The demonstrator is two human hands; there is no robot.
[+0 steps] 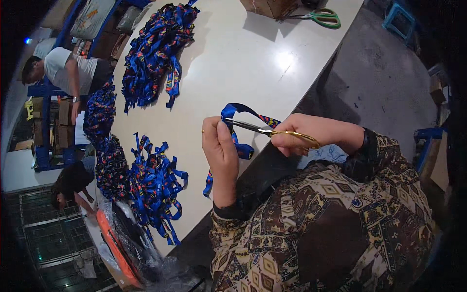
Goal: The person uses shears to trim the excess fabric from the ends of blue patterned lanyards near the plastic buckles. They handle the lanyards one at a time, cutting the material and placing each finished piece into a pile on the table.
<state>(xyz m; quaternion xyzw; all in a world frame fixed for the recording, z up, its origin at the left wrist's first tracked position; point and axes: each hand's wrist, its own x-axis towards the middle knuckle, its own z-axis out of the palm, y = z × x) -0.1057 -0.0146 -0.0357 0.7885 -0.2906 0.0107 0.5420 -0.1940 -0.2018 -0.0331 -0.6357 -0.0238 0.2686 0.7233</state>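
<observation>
Right hand holds scissors near the tabletop's edge, with room ahead.

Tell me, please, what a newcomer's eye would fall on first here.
Probably the gold-handled scissors in the right hand, near the picture's centre, their blades at the blue patterned strap held by the left hand. Next might come the large heap of similar straps at upper left on the pale table, and the bright orange item at lower left.

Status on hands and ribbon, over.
Left hand pinching blue patterned ribbon. Right hand gripping gold-handled scissors, blades at ribbon. Left thumb near blades; no obstruction visible.
</observation>
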